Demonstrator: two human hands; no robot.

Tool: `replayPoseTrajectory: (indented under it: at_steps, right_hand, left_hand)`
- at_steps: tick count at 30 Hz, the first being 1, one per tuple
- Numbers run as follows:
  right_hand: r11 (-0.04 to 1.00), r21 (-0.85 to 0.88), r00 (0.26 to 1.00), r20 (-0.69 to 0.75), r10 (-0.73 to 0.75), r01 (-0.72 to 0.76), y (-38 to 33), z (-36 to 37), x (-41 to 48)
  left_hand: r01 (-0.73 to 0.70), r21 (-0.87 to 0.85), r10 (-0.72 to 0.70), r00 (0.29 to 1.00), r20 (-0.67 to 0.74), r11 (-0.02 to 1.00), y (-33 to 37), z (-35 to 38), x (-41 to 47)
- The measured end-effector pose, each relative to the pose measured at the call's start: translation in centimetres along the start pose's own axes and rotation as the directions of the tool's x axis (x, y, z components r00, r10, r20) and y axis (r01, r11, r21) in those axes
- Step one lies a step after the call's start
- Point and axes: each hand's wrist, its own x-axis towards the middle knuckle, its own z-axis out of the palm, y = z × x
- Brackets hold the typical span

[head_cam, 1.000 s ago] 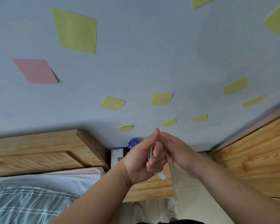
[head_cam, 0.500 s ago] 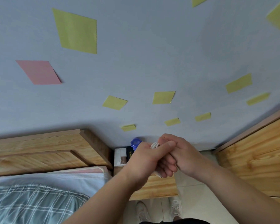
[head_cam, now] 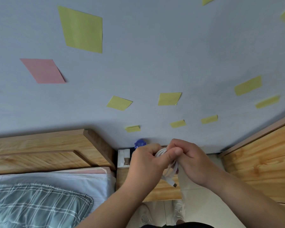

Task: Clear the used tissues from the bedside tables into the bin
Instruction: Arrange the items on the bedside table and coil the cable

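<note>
Gripping a coiled white cable (head_cam: pixel 169 172) above the bench (head_cam: pixel 161 192), the left hand (head_cam: pixel 146 163) and right hand (head_cam: pixel 193 162) curl their fingers (head_cam: pixel 179 143) round it; a tissue box (head_cam: pixel 123 156) sits on the bench.

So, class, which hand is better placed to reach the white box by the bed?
Likely left: the left hand is beside the box; the right hand is farther off. Both hold the cable.

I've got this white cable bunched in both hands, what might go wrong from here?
One: the plug end of the white cable dangles below the left hand and right hand, so the coil may unravel. Two: both hands are full, so no tissue can be picked up. Three: the hands hide much of the bedside table; setting the coil down might knock the blue object.
</note>
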Motion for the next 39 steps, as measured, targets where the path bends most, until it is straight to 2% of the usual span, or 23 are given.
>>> replayPoseTrajectory:
  at_steps: [3, 5, 7, 10, 13, 15, 17, 20, 22, 26, 28, 31, 33, 36, 37, 39]
  right_hand:
    - [0.979, 0.171, 0.991, 0.096, 0.097, -0.112, 0.1, -0.5, 0.4]
    - [0.921, 0.315, 0.965, 0.197, 0.175, -0.231, 0.0, -1.1, 0.7]
    - [0.887, 0.369, 0.948, 0.254, 0.191, -0.277, 0.2, -1.8, 0.9]
    - [0.92, 0.31, 0.955, 0.245, 0.169, -0.242, 0.5, -2.4, 1.3]
    - [0.98, 0.119, 0.984, 0.106, 0.145, -0.157, 0.1, -1.9, 1.6]
    - [0.986, 0.078, 0.989, 0.019, 0.144, -0.145, -0.1, -1.3, 1.8]
    - [0.98, 0.111, 0.985, -0.018, 0.17, -0.167, -0.2, -0.5, 1.9]
    - [0.943, 0.181, 0.956, -0.038, 0.291, -0.28, 0.0, 0.3, 2.0]
    - [0.904, 0.252, 0.932, -0.019, 0.361, -0.345, -0.2, 0.5, 1.9]
    - [0.823, 0.404, 0.907, 0.04, 0.42, -0.399, -0.5, 0.6, 1.9]
    - [0.819, 0.429, 0.919, 0.084, 0.385, -0.382, -0.7, 0.3, 1.9]
    - [0.814, 0.476, 0.94, 0.103, 0.325, -0.333, -0.7, -0.4, 1.8]
    - [0.723, 0.612, 0.945, 0.15, 0.292, -0.321, -0.5, -1.0, 1.8]
    - [0.541, 0.77, 0.941, 0.257, 0.221, -0.338, 0.0, -1.7, 1.7]
    - [0.54, 0.767, 0.938, 0.272, 0.217, -0.347, 0.0, -1.6, 1.7]
    - [0.668, 0.669, 0.946, 0.216, 0.244, -0.325, 0.5, -1.3, 1.6]
  left_hand:
    - [0.029, 0.006, -0.03, 0.99, 0.135, 1.0, -0.5, -0.2, 0.3]
    - [0.023, 0.017, -0.026, 0.984, 0.176, 1.0, -1.0, -0.7, 0.7]
    - [0.036, -0.071, -0.02, 0.978, 0.209, 0.997, -1.3, -1.4, 1.0]
    - [0.099, -0.269, -0.023, 0.962, 0.272, 0.958, -1.6, -1.6, 1.0]
    - [0.163, -0.388, -0.084, 0.974, 0.213, 0.907, -1.7, -1.1, 1.3]
    - [0.182, -0.415, -0.13, 0.98, 0.15, 0.891, -1.7, -0.8, 1.7]
    - [0.176, -0.396, -0.167, 0.984, 0.058, 0.901, -1.7, -0.2, 1.9]
    - [0.143, -0.254, -0.175, 0.979, -0.106, 0.956, -1.6, 0.7, 2.0]
    - [0.129, -0.194, -0.159, 0.976, -0.15, 0.973, -1.7, 1.0, 2.1]
    - [0.125, -0.189, -0.16, 0.97, -0.184, 0.974, -1.7, 0.8, 2.4]
    - [0.121, -0.161, -0.149, 0.973, -0.175, 0.979, -1.6, 0.4, 2.7]
    - [0.159, -0.147, -0.171, 0.982, -0.075, 0.976, -1.7, -0.5, 3.1]
    - [0.187, -0.184, -0.19, 0.982, 0.002, 0.965, -1.9, -1.0, 3.1]
    - [0.197, -0.186, -0.195, 0.98, 0.03, 0.963, -2.3, -1.3, 3.1]
    - [0.197, -0.187, -0.194, 0.98, 0.035, 0.962, -2.4, -1.3, 3.1]
    - [0.195, -0.21, -0.19, 0.981, 0.042, 0.958, -2.8, -1.3, 3.0]
